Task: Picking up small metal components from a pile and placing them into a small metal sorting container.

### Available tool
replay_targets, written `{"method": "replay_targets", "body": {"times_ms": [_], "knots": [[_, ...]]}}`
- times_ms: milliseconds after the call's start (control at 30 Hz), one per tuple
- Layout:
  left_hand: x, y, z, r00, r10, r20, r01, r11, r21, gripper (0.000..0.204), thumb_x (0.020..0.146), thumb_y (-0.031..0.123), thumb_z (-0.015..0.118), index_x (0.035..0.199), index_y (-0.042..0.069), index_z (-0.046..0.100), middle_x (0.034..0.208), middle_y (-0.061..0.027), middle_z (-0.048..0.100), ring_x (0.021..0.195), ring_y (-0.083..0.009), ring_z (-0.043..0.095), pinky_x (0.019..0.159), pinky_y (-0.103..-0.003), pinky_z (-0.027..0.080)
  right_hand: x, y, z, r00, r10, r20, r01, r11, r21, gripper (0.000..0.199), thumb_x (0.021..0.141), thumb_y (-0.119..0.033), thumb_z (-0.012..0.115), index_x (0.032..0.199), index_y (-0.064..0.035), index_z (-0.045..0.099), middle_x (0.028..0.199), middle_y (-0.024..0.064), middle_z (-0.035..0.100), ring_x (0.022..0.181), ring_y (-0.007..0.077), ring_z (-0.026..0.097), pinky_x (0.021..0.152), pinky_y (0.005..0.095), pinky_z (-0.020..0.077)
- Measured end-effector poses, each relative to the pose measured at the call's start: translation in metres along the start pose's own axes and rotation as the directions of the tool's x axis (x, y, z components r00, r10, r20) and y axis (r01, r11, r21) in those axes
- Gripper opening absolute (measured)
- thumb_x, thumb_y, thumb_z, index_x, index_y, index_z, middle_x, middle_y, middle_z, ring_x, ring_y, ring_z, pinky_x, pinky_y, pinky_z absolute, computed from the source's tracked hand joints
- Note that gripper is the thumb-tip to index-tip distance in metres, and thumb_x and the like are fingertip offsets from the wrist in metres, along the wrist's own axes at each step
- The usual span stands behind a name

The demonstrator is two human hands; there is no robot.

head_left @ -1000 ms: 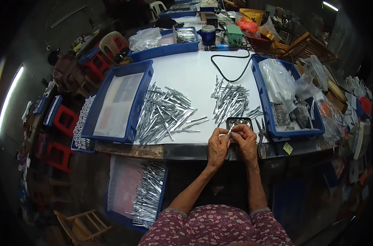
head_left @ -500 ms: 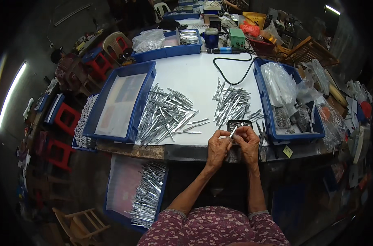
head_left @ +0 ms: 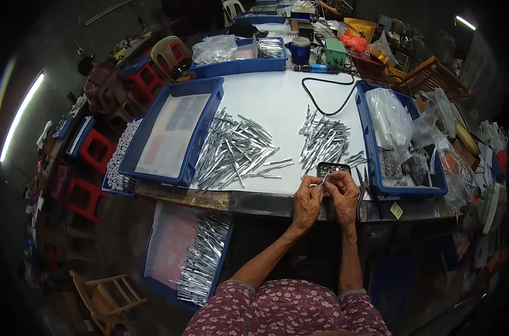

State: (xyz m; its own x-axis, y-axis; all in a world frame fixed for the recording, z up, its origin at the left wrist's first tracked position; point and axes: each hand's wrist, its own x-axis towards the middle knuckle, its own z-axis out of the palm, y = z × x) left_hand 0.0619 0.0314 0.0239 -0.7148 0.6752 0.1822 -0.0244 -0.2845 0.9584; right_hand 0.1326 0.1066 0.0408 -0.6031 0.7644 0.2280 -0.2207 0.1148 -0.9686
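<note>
Worktable stands before you, and on it lies a larger heap of silvery metal strips, with a smaller heap to its right. Your left hand and right hand meet just before the small black tray. They hold, in a narrow pinch, one slim silvery piece, which lies between them, mostly covered.

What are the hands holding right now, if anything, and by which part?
A small, slim, silvery piece, apparently metal, pinched by the left hand and right hand together; too much is covered to tell by which part.
</note>
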Motion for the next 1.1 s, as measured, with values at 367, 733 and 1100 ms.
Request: {"method": "replay_targets", "body": {"times_ms": [367, 733, 1100], "knots": [[-0.001, 0.001, 0.006, 0.995, 0.092, -0.038, -0.085, 0.985, 0.152, 0.01, 0.087, 0.005, 0.043, 0.091, -0.002, 0.049, 0.059, -0.0091, 0.052, 0.054, -0.011, 0.051, 0.048, -0.027, 0.042, 0.0, 0.005, -0.001, 0.997, 0.048, -0.06, -0.039, 0.989, 0.139, 0.013, 0.08, 0.002, 0.057, 0.092, 0.0021, 0.052, 0.082, 0.0052, 0.058, 0.073, 0.0091, 0.058, 0.066, 0.02, 0.0484], [0.0, 0.002, 0.011, 0.981, 0.179, -0.072, -0.158, 0.958, 0.241, 0.01, 0.087, 0.003, 0.044, 0.093, -0.002, 0.05, 0.064, -0.006, 0.056, 0.056, -0.0061, 0.049, 0.048, -0.021, 0.039, -0.001, 0.006, 0.006, 0.99, 0.059, -0.126, -0.045, 0.992, 0.114, 0.011, 0.082, 0.0, 0.055, 0.092, 0.0033, 0.052, 0.08, 0.0054, 0.059, 0.072, 0.0087, 0.057, 0.064, 0.0192, 0.0464], [0.002, -0.002, 0.013, 0.981, 0.176, -0.079, -0.149, 0.951, 0.27, 0.009, 0.087, 0.003, 0.045, 0.092, -0.002, 0.05, 0.064, -0.0075, 0.056, 0.058, -0.0088, 0.052, 0.05, -0.024, 0.041, -0.001, 0.007, 0.008, 0.985, 0.051, -0.164, -0.036, 0.995, 0.094, 0.011, 0.084, -0.002, 0.053, 0.093, 0.0034, 0.051, 0.079, 0.0049, 0.058, 0.069, 0.0073, 0.054, 0.062, 0.0184, 0.0438]]}}
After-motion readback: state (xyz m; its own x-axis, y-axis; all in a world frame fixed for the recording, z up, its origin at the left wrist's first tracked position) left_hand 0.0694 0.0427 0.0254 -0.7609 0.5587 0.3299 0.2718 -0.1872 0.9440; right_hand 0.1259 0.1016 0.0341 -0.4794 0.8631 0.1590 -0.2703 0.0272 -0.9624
